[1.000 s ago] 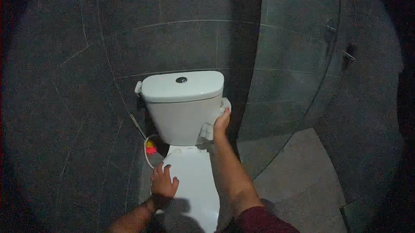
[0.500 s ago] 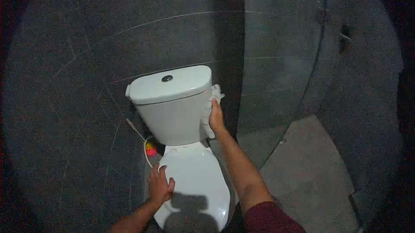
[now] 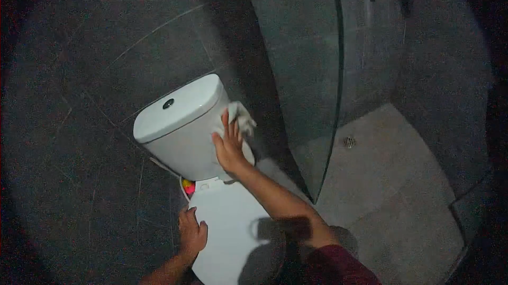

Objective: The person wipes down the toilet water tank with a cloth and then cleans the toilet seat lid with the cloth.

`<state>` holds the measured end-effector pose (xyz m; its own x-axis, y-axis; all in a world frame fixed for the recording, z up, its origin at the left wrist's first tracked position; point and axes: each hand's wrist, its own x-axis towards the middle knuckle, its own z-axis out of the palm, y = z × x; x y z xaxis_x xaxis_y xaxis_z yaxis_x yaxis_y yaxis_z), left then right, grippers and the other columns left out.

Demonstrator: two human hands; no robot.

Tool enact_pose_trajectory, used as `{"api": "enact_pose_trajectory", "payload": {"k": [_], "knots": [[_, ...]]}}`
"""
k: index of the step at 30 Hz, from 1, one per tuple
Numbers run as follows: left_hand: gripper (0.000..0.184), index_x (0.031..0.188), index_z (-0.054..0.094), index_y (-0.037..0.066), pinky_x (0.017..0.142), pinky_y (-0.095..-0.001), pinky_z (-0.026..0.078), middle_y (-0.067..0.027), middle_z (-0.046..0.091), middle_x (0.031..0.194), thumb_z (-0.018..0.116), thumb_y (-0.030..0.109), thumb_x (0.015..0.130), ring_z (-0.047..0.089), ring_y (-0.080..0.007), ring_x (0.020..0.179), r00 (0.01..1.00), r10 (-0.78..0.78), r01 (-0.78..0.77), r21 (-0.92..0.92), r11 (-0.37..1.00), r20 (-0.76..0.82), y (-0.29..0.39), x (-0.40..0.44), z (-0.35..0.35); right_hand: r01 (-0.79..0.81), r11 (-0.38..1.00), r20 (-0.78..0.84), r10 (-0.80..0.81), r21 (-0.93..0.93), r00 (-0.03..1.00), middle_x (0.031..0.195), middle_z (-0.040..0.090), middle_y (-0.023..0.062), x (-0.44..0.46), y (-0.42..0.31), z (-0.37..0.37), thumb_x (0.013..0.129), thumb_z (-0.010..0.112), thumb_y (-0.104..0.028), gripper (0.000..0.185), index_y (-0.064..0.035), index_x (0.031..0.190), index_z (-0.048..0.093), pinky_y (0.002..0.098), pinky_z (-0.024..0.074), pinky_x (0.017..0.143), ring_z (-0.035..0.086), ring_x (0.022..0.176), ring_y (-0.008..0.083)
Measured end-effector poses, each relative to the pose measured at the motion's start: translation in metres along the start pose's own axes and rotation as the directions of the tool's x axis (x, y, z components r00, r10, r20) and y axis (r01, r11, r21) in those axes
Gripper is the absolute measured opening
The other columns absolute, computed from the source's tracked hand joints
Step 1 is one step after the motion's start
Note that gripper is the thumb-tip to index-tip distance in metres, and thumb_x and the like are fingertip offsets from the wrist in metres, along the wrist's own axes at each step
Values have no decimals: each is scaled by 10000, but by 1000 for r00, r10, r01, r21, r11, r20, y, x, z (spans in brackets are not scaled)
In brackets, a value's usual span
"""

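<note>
My right hand (image 3: 230,145) presses a crumpled white cloth (image 3: 242,118) flat against the right side of the toilet tank (image 3: 180,150), fingers stretched out over it. Part of the cloth sticks out beyond the fingertips. At the left edge of the closed white toilet lid (image 3: 233,219) is my left hand (image 3: 192,230), its fingers apart and nothing in it. The tank lid (image 3: 182,106) carries a round dark flush button (image 3: 168,103).
Left of the tank base a white hose (image 3: 166,166) runs past a small yellow and pink object (image 3: 188,186). A glass panel (image 3: 307,73) stands to the right, beside a shower floor (image 3: 381,184) with a drain (image 3: 349,141). Dark tiled walls surround the toilet.
The view has swung right, so the toilet sits further left and tilted. My right hand has turned from gripping the cloth edge-on to lying flatter over it. My left hand stays by the lid.
</note>
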<state>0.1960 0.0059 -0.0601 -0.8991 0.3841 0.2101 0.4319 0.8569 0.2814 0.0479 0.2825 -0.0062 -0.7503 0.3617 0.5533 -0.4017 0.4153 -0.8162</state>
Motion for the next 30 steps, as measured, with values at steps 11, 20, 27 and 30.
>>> {"api": "enact_pose_trajectory", "payload": {"k": [11, 20, 27, 30], "knots": [[573, 1420, 422, -96, 1169, -594, 320, -361, 392, 1448, 600, 73, 902, 409, -531, 1346, 997, 67, -66, 23, 998, -33, -15, -4, 9, -346, 799, -228, 501, 492, 835, 1717, 228, 265, 18, 42, 26, 1091, 460, -311, 656, -61, 1666, 264, 560, 132, 1296, 210, 1583, 461], [551, 1403, 422, -121, 1174, -583, 320, -338, 400, 1446, 584, 56, 907, 422, -493, 1346, 993, 114, -114, 23, 993, -7, -8, 0, 5, -227, 970, -237, 241, 87, 941, 1709, 248, 258, -20, 11, 35, 1082, 464, -300, 681, -87, 1683, 224, 564, 194, 1274, 249, 1536, 538], [570, 1427, 423, -90, 1191, -577, 315, -333, 399, 1454, 592, 51, 902, 409, -506, 1370, 999, 35, -35, -6, 999, -15, -4, -2, 4, -249, 864, -26, 289, 439, 957, 1569, 482, 287, 38, 76, 7, 1079, 495, -411, 632, -79, 1609, 403, 482, 351, 1211, 459, 1437, 493], [577, 1431, 424, -79, 1201, -579, 303, -332, 401, 1457, 599, 66, 900, 391, -512, 1390, 999, 42, -42, 9, 999, -20, -9, -1, 8, -454, 733, 124, 459, 507, 880, 1591, 438, 313, 26, 106, 19, 1081, 426, -525, 744, 17, 1590, 382, 480, 323, 1232, 414, 1469, 498]]}}
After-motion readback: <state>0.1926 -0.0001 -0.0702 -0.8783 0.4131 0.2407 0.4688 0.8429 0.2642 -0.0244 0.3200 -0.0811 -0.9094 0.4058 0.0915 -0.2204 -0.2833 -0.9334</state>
